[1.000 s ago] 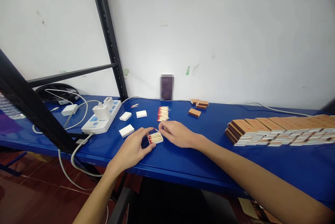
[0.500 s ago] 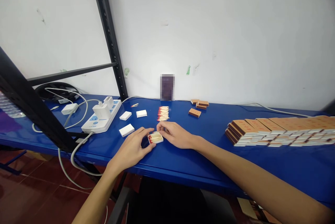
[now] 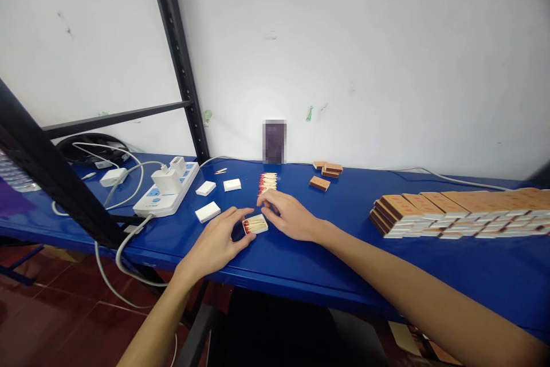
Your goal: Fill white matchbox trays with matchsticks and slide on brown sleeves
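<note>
A small white matchbox tray [image 3: 260,229] filled with red-tipped matches lies on the blue table in front of me. My left hand [image 3: 221,241] has its thumb at the tray's near side and its index finger by the far side, steadying it. Just beyond the tray, my right hand [image 3: 286,215] hovers with bent fingers and the thumb slightly apart; no match shows in it. Its fingertips are close to a row of loose matches [image 3: 268,179], red heads pointing left. The hand covers the near end of that row.
Three white trays [image 3: 208,212] lie to the left, with a few matches [image 3: 220,171] behind them. Several brown matchboxes [image 3: 320,183] are at the back. A long matchbox stack [image 3: 451,206] fills the right. A power strip [image 3: 167,189] and black shelf post [image 3: 180,58] stand left.
My right hand has lifted from the filled tray's right end and shifted slightly away from me, toward the loose matches. My left hand and the tray have stayed in place.
</note>
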`<move>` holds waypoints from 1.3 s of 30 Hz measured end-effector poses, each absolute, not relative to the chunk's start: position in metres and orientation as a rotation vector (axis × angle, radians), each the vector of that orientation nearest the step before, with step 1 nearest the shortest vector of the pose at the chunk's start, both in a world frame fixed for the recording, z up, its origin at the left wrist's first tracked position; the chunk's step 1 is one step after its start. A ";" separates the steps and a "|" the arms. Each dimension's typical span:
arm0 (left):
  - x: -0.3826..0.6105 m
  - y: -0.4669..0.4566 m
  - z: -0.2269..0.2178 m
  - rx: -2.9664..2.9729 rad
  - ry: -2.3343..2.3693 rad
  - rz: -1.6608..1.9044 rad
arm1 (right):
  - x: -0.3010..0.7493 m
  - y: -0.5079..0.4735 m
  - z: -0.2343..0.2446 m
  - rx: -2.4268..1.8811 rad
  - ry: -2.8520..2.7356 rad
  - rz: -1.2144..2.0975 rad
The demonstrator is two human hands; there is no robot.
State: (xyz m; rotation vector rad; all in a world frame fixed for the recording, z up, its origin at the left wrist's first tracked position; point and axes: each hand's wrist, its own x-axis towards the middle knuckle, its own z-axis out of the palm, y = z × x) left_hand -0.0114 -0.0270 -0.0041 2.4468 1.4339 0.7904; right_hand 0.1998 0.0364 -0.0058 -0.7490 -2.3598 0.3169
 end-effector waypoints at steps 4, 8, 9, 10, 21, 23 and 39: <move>-0.011 -0.028 -0.003 2.449 1.439 0.782 | 0.209 0.057 -0.014 -1.059 -2.287 0.184; -0.011 -0.028 -0.003 2.443 1.441 0.781 | 0.216 0.070 -0.017 -1.343 -2.367 0.129; -0.012 -0.028 -0.003 2.443 1.443 0.777 | 0.216 0.071 -0.017 -1.358 -2.387 0.123; -0.012 -0.028 -0.003 2.444 1.445 0.770 | 0.216 0.071 -0.017 -1.359 -2.399 0.117; -0.011 -0.027 -0.003 2.455 1.450 0.755 | 0.214 0.072 -0.017 -1.362 -2.379 0.134; -0.011 -0.027 -0.003 2.451 1.452 0.752 | 0.214 0.069 -0.016 -1.313 -2.365 0.152; -0.013 -0.026 -0.007 2.432 1.443 0.778 | 0.206 0.043 -0.007 -0.811 -2.426 0.370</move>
